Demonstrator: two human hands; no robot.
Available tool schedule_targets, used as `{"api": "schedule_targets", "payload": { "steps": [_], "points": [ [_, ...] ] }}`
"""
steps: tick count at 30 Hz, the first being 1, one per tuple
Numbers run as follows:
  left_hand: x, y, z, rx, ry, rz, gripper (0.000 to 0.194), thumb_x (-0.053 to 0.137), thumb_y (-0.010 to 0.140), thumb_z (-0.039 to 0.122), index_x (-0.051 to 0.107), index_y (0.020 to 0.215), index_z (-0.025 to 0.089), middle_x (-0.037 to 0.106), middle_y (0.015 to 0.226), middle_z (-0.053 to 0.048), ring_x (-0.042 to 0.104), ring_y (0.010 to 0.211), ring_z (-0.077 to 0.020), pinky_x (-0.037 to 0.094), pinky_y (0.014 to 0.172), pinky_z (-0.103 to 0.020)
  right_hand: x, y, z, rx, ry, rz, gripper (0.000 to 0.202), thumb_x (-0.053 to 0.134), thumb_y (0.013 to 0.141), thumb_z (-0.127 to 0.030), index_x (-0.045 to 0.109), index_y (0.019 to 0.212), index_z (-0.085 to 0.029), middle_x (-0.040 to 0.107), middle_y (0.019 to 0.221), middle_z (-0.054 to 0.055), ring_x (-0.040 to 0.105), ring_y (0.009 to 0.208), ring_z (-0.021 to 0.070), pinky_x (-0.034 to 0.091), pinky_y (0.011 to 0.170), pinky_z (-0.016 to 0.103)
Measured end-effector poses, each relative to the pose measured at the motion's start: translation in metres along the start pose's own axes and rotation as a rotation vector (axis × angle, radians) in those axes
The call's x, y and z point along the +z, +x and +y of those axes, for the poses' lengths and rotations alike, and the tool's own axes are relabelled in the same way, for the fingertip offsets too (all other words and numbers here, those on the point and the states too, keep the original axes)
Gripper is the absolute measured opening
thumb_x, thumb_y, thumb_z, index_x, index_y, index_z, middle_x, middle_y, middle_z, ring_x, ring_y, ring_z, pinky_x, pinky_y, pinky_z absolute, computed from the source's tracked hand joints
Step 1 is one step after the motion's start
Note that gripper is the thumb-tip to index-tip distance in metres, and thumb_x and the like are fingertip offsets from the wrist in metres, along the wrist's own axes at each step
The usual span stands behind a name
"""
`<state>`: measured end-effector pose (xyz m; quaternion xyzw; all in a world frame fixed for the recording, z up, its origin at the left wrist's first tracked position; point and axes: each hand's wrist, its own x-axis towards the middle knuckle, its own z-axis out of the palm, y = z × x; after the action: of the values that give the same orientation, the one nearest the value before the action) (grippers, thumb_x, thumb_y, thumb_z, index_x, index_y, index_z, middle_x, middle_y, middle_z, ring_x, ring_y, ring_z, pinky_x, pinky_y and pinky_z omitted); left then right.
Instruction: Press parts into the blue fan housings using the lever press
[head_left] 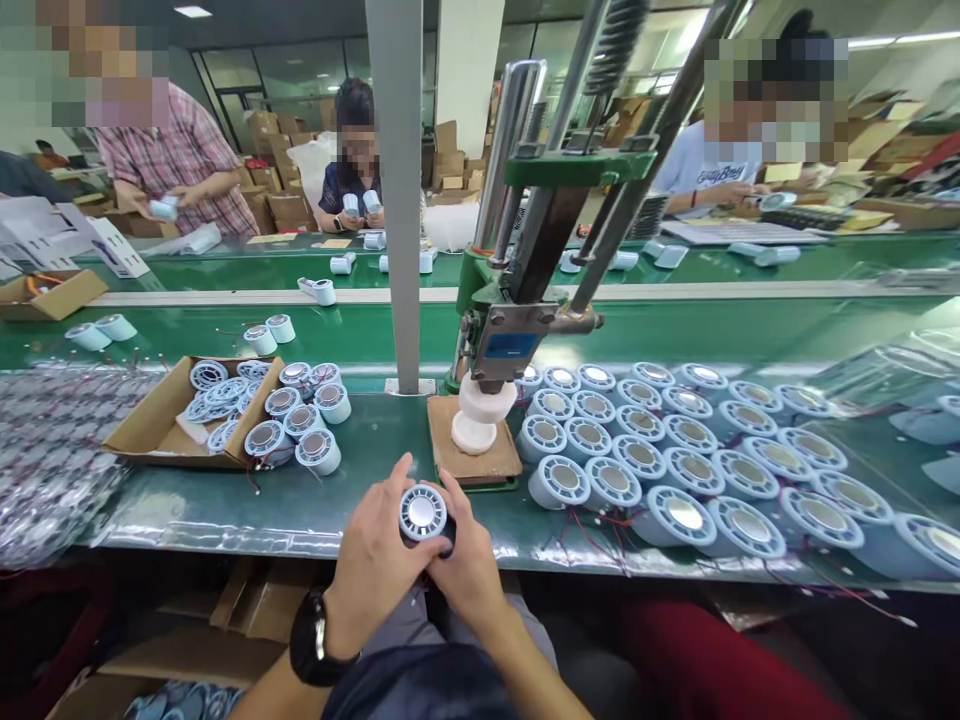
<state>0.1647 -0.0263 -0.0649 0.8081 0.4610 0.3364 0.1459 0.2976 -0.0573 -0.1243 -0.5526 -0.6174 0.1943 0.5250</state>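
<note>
Both of my hands hold one round fan housing [423, 512], its pale blue slotted ring and silver centre facing up toward me. My left hand [379, 545] wraps its left side, with the thumb across the front edge. From the right, my right hand [466, 555] closes round the same piece. The underside of the housing is hidden by my fingers. Just beyond my hands stands a green lever press [510, 330]. Its white round pressing head [487, 398] hangs over a white round seat [474, 434] on a brown board [442, 458].
Rows of similar blue cylinders [690, 470] with loose red wires fill the right. At left are a cardboard box [150, 430] of blue rings, several cylinders [319, 452] and bagged parts [60, 450]. A grey post [401, 200] rises beside the press. Several people work across the green conveyor [330, 320].
</note>
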Motion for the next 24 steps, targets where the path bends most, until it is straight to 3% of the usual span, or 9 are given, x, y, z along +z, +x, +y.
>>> {"api": "schedule_targets", "payload": {
  "steps": [6, 12, 16, 19, 24],
  "points": [
    [0.007, 0.0, 0.004, -0.075, 0.007, 0.036, 0.094, 0.082, 0.071, 0.021, 0.03, 0.149, 0.028, 0.066, 0.107, -0.007, 0.067, 0.101, -0.0302, 0.057, 0.088, -0.044, -0.001, -0.002, -0.001, 0.007, -0.011, 0.011, 0.08, 0.059, 0.078, -0.013, 0.03, 0.152, -0.022, 0.064, 0.13, 0.008, 0.067, 0.115, 0.0191, 0.059, 0.094, 0.03],
    [0.022, -0.006, 0.008, -0.142, -0.036, 0.151, 0.086, 0.078, 0.076, 0.023, 0.033, 0.149, 0.025, 0.063, 0.102, -0.007, 0.064, 0.096, -0.0287, 0.056, 0.085, -0.043, 0.002, -0.002, -0.002, -0.004, -0.039, 0.046, 0.079, 0.055, 0.082, -0.014, 0.027, 0.155, -0.02, 0.065, 0.128, 0.009, 0.068, 0.113, 0.0184, 0.059, 0.093, 0.028],
    [0.03, -0.008, 0.011, -0.188, -0.027, 0.211, 0.079, 0.074, 0.081, 0.027, 0.035, 0.149, 0.024, 0.061, 0.102, -0.007, 0.062, 0.097, -0.0282, 0.055, 0.084, -0.043, -0.001, 0.0, -0.002, -0.025, -0.084, 0.014, 0.065, 0.052, 0.084, -0.013, 0.043, 0.148, -0.017, 0.065, 0.128, 0.011, 0.068, 0.113, 0.0195, 0.059, 0.093, 0.029],
    [0.034, -0.01, 0.01, -0.191, -0.039, 0.161, 0.063, 0.067, 0.086, 0.027, 0.043, 0.144, 0.024, 0.061, 0.107, -0.009, 0.061, 0.101, -0.0281, 0.054, 0.087, -0.043, -0.008, 0.001, 0.0, -0.076, -0.129, -0.079, 0.061, 0.049, 0.081, -0.008, 0.053, 0.141, -0.016, 0.062, 0.133, 0.012, 0.064, 0.12, 0.021, 0.057, 0.1, 0.033],
    [0.033, -0.011, 0.002, -0.16, -0.103, -0.01, 0.045, 0.057, 0.091, 0.028, 0.05, 0.135, 0.021, 0.059, 0.129, -0.013, 0.055, 0.12, -0.0305, 0.047, 0.103, -0.052, -0.046, 0.014, -0.013, -0.192, -0.247, -0.421, 0.083, 0.055, 0.076, -0.004, 0.033, 0.155, -0.015, 0.048, 0.148, 0.012, 0.053, 0.134, 0.0242, 0.054, 0.107, 0.038]
  ]
}}
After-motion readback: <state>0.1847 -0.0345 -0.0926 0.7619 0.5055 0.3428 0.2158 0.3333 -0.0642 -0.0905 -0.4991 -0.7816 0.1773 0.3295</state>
